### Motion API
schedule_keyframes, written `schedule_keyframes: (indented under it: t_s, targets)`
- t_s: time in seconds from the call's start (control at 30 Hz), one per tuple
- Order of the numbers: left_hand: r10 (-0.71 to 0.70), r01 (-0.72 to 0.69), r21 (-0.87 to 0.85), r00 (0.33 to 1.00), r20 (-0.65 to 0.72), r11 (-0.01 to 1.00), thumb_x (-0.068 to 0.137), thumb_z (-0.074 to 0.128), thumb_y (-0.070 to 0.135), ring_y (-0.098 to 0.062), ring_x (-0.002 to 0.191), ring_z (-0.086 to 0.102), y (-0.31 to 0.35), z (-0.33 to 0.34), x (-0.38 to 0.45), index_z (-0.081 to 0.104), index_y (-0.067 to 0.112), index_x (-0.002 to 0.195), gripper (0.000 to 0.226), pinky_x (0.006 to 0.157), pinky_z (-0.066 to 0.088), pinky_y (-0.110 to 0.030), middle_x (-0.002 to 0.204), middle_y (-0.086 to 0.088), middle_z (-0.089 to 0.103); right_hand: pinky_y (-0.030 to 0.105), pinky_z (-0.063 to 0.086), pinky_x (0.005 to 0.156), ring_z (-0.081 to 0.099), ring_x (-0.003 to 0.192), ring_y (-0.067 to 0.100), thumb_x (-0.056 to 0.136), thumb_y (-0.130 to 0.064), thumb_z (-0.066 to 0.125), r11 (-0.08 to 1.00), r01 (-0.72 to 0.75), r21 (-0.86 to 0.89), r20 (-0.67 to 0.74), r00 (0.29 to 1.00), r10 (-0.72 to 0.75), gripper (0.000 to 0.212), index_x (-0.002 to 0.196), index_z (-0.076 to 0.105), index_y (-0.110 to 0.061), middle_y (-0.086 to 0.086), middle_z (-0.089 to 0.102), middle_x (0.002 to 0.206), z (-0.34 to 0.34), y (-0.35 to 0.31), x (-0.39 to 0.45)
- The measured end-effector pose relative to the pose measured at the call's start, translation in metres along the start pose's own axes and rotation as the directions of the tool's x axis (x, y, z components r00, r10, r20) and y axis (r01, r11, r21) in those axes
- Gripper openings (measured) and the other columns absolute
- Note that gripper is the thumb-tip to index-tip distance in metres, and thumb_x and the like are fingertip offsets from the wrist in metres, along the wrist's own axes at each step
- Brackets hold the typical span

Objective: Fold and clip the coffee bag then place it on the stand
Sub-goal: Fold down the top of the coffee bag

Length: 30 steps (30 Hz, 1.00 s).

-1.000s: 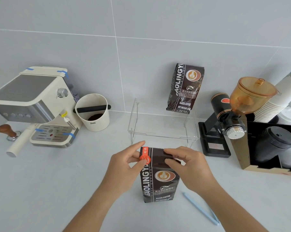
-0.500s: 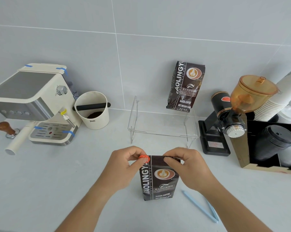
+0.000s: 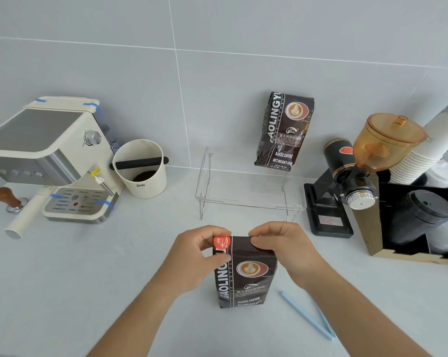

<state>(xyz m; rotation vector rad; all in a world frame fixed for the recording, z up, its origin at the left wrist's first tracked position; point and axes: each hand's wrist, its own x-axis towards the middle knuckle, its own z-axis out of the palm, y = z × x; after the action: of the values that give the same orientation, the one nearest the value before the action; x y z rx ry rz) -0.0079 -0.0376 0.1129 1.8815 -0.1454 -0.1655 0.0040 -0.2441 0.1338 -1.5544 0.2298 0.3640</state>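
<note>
A dark brown coffee bag (image 3: 246, 282) stands upright on the grey counter in front of me. My left hand (image 3: 199, 256) pinches its top left corner by the orange sticker. My right hand (image 3: 284, 251) pinches the top right corner. The bag's top is folded down between my fingers. A pale blue clip (image 3: 310, 315) lies open on the counter to the right of the bag. Behind the bag stands a clear acrylic stand (image 3: 248, 199). A second coffee bag (image 3: 284, 132) sits on the stand's back right, leaning on the wall.
A cream espresso machine (image 3: 50, 161) with a tamper (image 3: 6, 199) is at the left. A white knock box (image 3: 140, 168) stands beside it. A coffee grinder (image 3: 359, 171), stacked paper cups (image 3: 433, 145) and black lids (image 3: 423, 215) fill the right side.
The top of the bag has been rolled further down, so the bag stands shorter. Both hands stayed on its top corners.
</note>
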Motion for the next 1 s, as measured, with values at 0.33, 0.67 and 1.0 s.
schedule_keyframes:
  t_s: [0.33, 0.67, 1.0]
  targets:
    - [0.086, -0.113, 0.327, 0.992, 0.095, 0.938, 0.086, 0.070, 0.026, 0.012, 0.096, 0.060, -0.006, 0.001, -0.003, 0.072, 0.026, 0.111, 0.025, 0.081, 0.041, -0.001, 0.098, 0.022, 0.069, 0.025, 0.046, 0.067, 0.064, 0.071, 0.016, 0.083, -0.008, 0.067, 0.970, -0.058, -0.236, 0.165, 0.981, 0.099, 0.013, 0.076, 0.078, -0.008, 0.006, 0.075, 0.074, -0.016, 0.001, 0.004]
    - [0.064, -0.075, 0.152, 0.995, 0.074, 0.986, 0.084, 0.072, 0.012, -0.001, 0.086, 0.070, -0.009, -0.001, -0.004, 0.075, 0.040, 0.082, 0.028, 0.077, 0.049, -0.008, 0.088, 0.022, 0.076, 0.005, 0.044, 0.062, 0.068, 0.072, -0.001, 0.084, -0.015, 0.074, 0.667, 0.447, -0.596, 0.251, 0.893, -0.374, 0.017, 0.091, 0.076, -0.031, -0.024, 0.074, 0.085, -0.031, 0.025, -0.020]
    - [0.044, -0.059, 0.137, 0.993, 0.110, 0.989, 0.084, 0.072, 0.010, -0.004, 0.079, 0.070, -0.012, -0.001, 0.005, 0.075, 0.035, 0.081, 0.026, 0.075, 0.050, -0.010, 0.085, 0.015, 0.077, 0.013, 0.048, 0.063, 0.063, 0.064, 0.002, 0.090, -0.014, 0.067, 0.801, 0.367, -0.473, 0.136, 0.928, -0.346, 0.015, 0.079, 0.077, -0.017, -0.006, 0.076, 0.076, -0.036, 0.036, -0.015]
